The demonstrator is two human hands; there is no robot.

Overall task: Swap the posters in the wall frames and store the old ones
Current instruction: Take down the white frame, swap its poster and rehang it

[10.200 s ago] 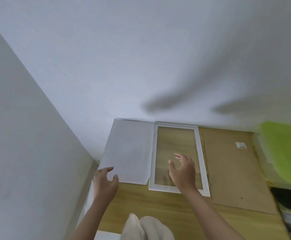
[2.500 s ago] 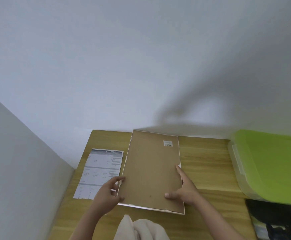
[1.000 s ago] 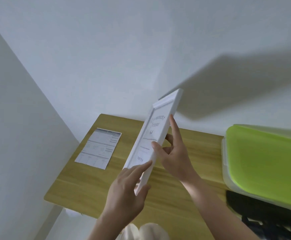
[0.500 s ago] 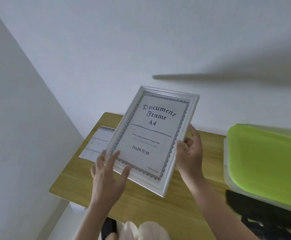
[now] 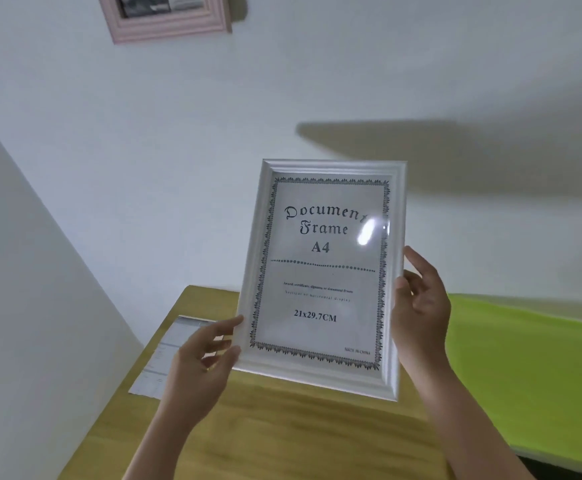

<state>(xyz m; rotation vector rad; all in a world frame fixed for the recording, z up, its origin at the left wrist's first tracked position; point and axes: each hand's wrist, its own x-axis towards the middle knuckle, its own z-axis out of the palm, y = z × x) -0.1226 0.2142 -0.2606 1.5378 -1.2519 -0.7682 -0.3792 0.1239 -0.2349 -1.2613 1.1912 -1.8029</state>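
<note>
I hold a white picture frame point(image 5: 324, 271) upright in the air above the wooden table point(image 5: 282, 438); its glass faces me and shows a sheet printed "Document Frame A4". My left hand point(image 5: 203, 368) grips the frame's lower left edge, thumb on the front. My right hand point(image 5: 421, 303) grips the right edge, fingers curled behind it. A printed sheet point(image 5: 172, 355) lies flat on the table at the left, partly hidden by my left hand. A pink frame point(image 5: 168, 19) hangs on the wall at the top left, cut off by the image edge.
A plastic box with a lime-green lid point(image 5: 532, 372) stands on the right of the table. A white side wall point(image 5: 33, 306) closes in on the left. The back wall behind the frame is bare.
The frame went from lying face down on the table to being lifted, turned face toward me and raised upright. The view tilted up, bringing the pink wall frame into sight.
</note>
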